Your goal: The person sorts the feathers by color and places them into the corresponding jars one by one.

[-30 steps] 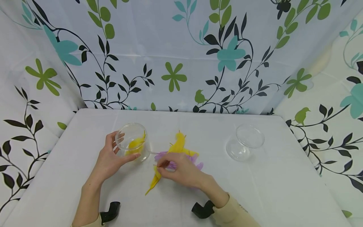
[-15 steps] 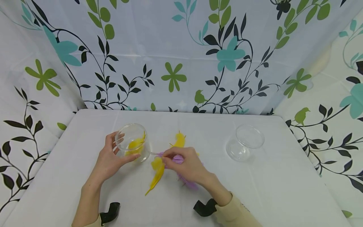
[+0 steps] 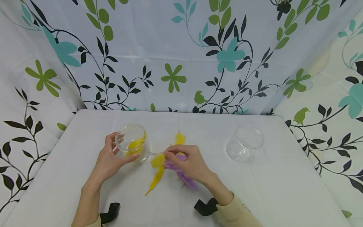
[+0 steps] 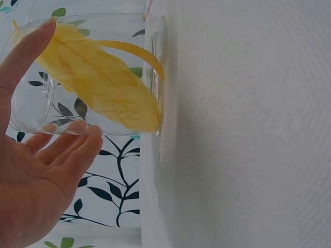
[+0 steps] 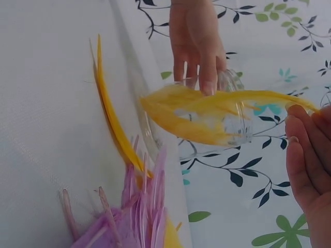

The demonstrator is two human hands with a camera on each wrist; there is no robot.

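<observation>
My left hand (image 3: 109, 159) grips a clear glass jar (image 3: 123, 143), thumb on one side and fingers on the other. Inside the jar are yellow feathers (image 4: 98, 77). Just to the right, my right hand (image 3: 190, 162) pinches a yellow feather (image 3: 158, 160) by its quill. In the right wrist view the held feather (image 5: 269, 96) reaches across in front of the jar. Purple feathers (image 3: 185, 179) lie in a pile under my right hand, partly hidden by it. Another yellow feather (image 3: 156, 183) lies on the near side, and more yellow (image 3: 180, 138) shows behind the hand.
A second clear glass container (image 3: 245, 143) stands on the right side of the white table (image 3: 269, 189). Black devices (image 3: 110, 212) sit at both wrists. A leaf-patterned cloth (image 3: 147, 37) hangs behind and at both sides.
My right hand has risen slightly away from the pile, moving up and right with a yellow feather pinched. The purple feathers have shifted toward the near side. My left hand and the jar stay put.
</observation>
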